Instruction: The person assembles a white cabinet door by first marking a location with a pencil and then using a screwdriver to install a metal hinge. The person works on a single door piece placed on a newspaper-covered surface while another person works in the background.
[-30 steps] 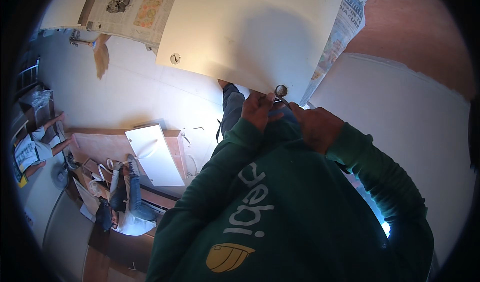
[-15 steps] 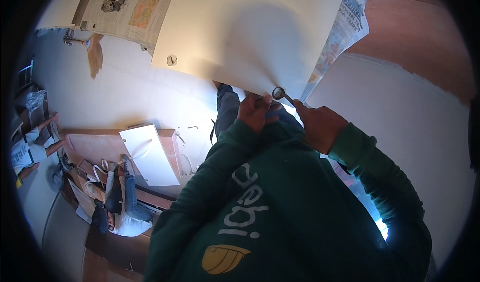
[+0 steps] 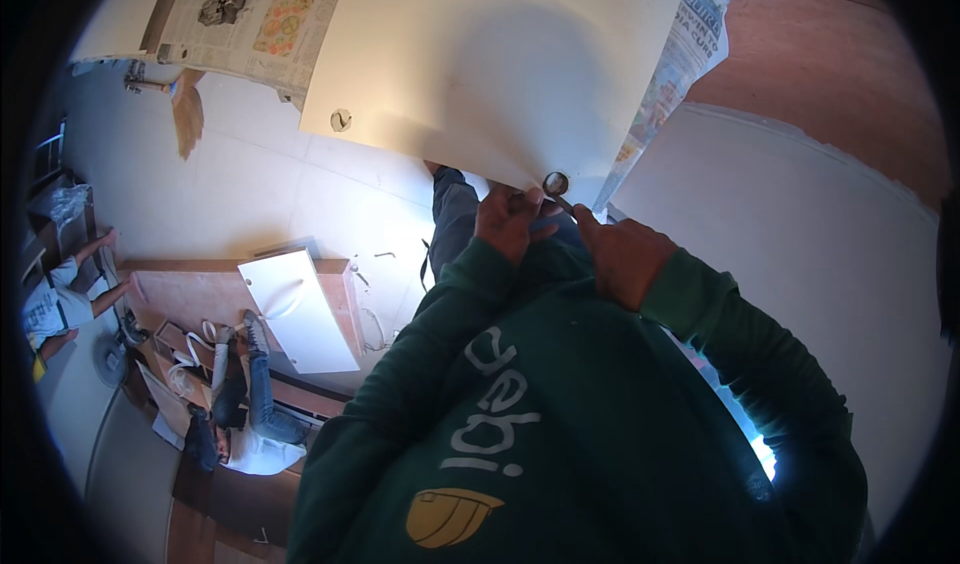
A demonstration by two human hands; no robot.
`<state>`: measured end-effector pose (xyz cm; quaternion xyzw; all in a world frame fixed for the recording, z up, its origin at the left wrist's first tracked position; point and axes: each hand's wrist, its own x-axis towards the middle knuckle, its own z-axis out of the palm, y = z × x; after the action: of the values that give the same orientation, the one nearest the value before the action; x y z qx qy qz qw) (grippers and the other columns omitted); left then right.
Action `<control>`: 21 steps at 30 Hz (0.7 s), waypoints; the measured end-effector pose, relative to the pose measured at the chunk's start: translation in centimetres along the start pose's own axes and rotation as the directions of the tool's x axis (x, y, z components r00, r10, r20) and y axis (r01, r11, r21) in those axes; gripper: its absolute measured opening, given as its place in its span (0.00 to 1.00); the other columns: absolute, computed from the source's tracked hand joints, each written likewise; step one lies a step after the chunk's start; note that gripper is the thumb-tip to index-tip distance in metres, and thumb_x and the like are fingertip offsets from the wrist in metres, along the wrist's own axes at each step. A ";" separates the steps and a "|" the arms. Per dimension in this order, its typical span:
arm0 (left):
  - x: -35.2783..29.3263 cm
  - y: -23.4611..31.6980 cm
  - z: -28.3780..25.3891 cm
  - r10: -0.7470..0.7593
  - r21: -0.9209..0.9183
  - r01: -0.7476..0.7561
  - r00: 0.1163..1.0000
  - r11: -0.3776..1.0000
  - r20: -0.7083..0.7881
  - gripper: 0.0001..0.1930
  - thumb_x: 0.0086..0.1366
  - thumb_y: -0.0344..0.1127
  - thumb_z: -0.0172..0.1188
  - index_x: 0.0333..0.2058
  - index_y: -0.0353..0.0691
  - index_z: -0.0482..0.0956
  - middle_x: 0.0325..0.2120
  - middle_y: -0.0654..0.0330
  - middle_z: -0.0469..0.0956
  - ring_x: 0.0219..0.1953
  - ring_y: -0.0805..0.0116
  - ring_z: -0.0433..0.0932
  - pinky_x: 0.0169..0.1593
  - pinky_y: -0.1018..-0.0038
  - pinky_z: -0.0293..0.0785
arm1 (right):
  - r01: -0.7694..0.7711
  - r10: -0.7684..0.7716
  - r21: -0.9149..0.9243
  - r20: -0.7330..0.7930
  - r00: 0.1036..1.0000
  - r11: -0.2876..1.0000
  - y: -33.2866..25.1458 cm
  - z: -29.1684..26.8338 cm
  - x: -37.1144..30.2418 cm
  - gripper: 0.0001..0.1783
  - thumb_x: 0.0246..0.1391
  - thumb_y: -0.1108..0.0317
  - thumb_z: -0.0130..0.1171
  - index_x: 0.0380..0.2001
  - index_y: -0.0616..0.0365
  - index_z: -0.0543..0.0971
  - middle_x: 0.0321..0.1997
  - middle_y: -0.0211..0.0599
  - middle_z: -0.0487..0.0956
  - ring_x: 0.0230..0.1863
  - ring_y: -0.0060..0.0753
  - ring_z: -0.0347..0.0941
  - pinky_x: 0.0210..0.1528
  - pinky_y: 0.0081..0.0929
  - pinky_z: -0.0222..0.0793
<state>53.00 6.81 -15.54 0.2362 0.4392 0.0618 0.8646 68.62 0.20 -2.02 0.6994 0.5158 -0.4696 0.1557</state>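
A pale cream panel (image 3: 480, 84) lies in front of me, with a round cut-out (image 3: 556, 183) close to its near right corner and another cut-out (image 3: 341, 120) near its left corner. My right hand (image 3: 630, 259) is closed round a slim tool with a thin metal shaft (image 3: 562, 203), whose kind I cannot make out. The shaft slants to the near rim of the right cut-out. Beside it, at the panel's near edge, my left hand (image 3: 508, 226) has its fingers curled and drawn together. What they hold, if anything, is hidden.
Newspaper (image 3: 690, 54) sticks out under the panel's right side; more newspaper (image 3: 250, 24) lies left, with dark pieces on it. A broom (image 3: 187, 114) is at the far left. A seated person (image 3: 255, 424) is by a wooden frame and a white board (image 3: 300, 309); another person (image 3: 65, 304) is further left.
My right hand has shifted slightly left and toward me, and the tool's shaft has swung from across the cut-out to its near rim. My left hand stays almost in place.
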 end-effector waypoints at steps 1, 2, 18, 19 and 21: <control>-0.1 0.0 0.1 0.001 -0.010 -0.001 1.000 1.000 0.000 0.16 0.75 0.34 0.55 0.59 0.38 0.69 0.48 0.55 0.81 0.50 0.64 0.83 0.48 0.66 0.84 | -0.008 0.008 -0.008 0.000 1.000 1.000 -0.2 -0.2 0.0 0.39 0.53 0.74 0.56 0.70 0.64 0.61 0.28 0.55 0.82 0.32 0.57 0.82 0.36 0.50 0.78; -0.1 -0.1 0.1 -0.007 -0.008 0.007 1.000 1.000 -0.011 0.17 0.75 0.34 0.55 0.59 0.38 0.69 0.48 0.55 0.81 0.50 0.64 0.83 0.47 0.66 0.84 | -0.014 0.014 -0.029 0.012 1.000 0.999 -0.3 -0.2 0.1 0.39 0.54 0.73 0.57 0.70 0.64 0.61 0.29 0.55 0.82 0.32 0.57 0.82 0.36 0.50 0.78; -0.7 0.0 0.4 -0.060 0.013 0.059 0.998 0.998 0.017 0.19 0.78 0.44 0.51 0.60 0.41 0.68 0.50 0.55 0.80 0.49 0.63 0.83 0.44 0.65 0.85 | 0.029 -0.031 -0.080 -0.029 0.999 0.996 0.5 0.6 -0.4 0.41 0.52 0.70 0.59 0.70 0.63 0.61 0.25 0.54 0.82 0.29 0.56 0.82 0.34 0.49 0.78; -0.6 -0.2 0.3 -0.034 0.011 0.033 0.999 0.999 0.023 0.19 0.78 0.44 0.51 0.60 0.42 0.68 0.50 0.55 0.80 0.48 0.63 0.84 0.44 0.65 0.85 | 0.002 -0.002 -0.080 0.001 1.000 0.997 0.3 0.2 -0.3 0.42 0.51 0.70 0.59 0.70 0.64 0.61 0.25 0.53 0.82 0.29 0.57 0.82 0.34 0.50 0.78; -0.4 -0.5 0.3 -0.027 -0.011 0.028 0.999 1.000 0.023 0.19 0.78 0.44 0.51 0.60 0.41 0.68 0.49 0.55 0.80 0.48 0.63 0.84 0.44 0.66 0.85 | -0.007 0.009 -0.070 0.035 0.999 0.997 0.2 -0.5 -0.3 0.42 0.51 0.70 0.59 0.70 0.64 0.60 0.25 0.54 0.81 0.30 0.57 0.82 0.33 0.50 0.78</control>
<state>52.96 6.12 -15.28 0.2258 0.4322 0.0496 0.8716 69.00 0.35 -1.59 0.6872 0.5263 -0.4628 0.1912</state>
